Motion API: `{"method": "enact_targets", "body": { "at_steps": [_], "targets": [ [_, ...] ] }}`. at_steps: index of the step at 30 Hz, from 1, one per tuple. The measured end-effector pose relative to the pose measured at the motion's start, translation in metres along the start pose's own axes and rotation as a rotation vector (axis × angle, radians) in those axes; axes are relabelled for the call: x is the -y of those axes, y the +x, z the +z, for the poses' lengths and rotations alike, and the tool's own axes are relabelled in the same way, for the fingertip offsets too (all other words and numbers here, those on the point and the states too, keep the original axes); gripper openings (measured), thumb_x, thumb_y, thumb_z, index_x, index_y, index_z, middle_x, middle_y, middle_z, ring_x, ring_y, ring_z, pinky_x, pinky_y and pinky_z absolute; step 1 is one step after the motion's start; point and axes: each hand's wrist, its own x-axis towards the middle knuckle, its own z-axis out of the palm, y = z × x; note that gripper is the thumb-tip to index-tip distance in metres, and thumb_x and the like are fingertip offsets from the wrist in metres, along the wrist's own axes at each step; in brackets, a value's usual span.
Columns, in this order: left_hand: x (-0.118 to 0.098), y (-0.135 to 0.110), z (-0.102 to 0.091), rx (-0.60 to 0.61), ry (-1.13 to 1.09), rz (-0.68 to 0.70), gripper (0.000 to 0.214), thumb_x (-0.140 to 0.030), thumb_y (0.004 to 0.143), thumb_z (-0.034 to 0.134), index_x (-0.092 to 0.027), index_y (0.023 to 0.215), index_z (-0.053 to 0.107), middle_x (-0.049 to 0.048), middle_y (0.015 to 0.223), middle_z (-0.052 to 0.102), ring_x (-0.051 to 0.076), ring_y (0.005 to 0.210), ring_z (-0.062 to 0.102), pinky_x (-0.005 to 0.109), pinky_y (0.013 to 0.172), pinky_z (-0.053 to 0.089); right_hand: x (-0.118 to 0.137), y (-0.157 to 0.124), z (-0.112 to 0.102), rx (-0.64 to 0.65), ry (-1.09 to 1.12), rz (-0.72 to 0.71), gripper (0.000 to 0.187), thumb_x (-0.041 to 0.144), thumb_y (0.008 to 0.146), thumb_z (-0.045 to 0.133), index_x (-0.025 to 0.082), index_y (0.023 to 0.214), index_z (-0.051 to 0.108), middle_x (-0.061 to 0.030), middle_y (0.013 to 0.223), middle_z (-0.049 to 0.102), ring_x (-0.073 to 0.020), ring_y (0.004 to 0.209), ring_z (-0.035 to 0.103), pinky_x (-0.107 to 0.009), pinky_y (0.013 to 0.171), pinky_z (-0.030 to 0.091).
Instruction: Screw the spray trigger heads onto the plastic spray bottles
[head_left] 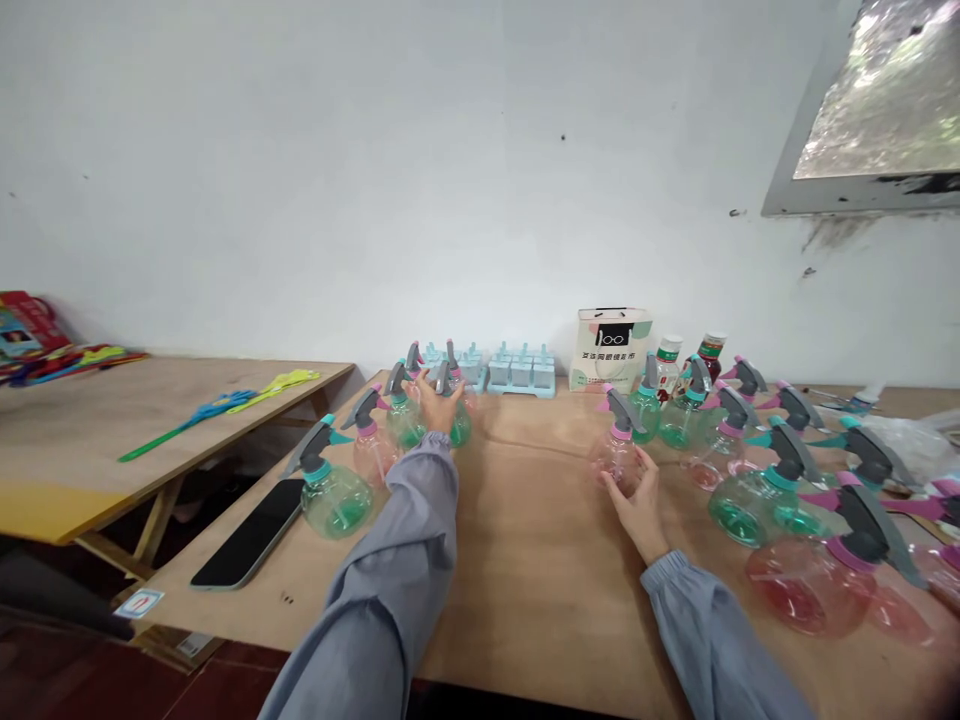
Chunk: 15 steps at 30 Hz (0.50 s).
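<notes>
My left hand reaches to the far left of the table, its fingers around the grey spray head of a green spray bottle. Several more pink and green spray bottles stand close by, among them a green one and a pink one. With thumb and fingers, my right hand grips the lower body of a pink spray bottle, which stands upright with its pink nozzle pointing left. The palm side and some fingers of my left hand are hidden.
On the right stand several more spray bottles. Light blue ice-pop molds, a paper bag and white-capped bottles line the wall. A black phone lies at the left edge. Another table holds colourful items.
</notes>
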Motion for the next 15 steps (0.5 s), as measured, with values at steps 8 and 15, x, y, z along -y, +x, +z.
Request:
{"method": "enact_targets", "body": {
  "at_steps": [8, 15],
  "targets": [
    [-0.013, -0.021, -0.016, -0.219, -0.051, 0.245, 0.085, -0.046, 0.071, 0.081, -0.024, 0.137, 0.032, 0.0159, 0.148, 0.033, 0.035, 0.145, 0.032, 0.058, 0.118, 0.028, 0.006, -0.002, 0.0, 0.024, -0.014, -0.055, 0.07, 0.05, 0.086, 0.066, 0.017, 0.142, 0.041, -0.0163, 0.136, 0.05, -0.0293, 0.128, 0.05, -0.052, 0.109, 0.042],
    [-0.07, -0.143, 0.003, 0.621, -0.222, 0.246, 0.095, -0.045, 0.063, 0.087, -0.03, 0.144, 0.038, 0.0151, 0.148, 0.045, 0.036, 0.142, 0.042, 0.058, 0.115, 0.037, 0.04, -0.026, 0.022, 0.127, -0.054, -0.227, 0.064, 0.038, 0.092, 0.062, 0.021, 0.148, 0.037, -0.016, 0.136, 0.05, -0.0292, 0.128, 0.05, -0.052, 0.106, 0.045]
  ]
}}
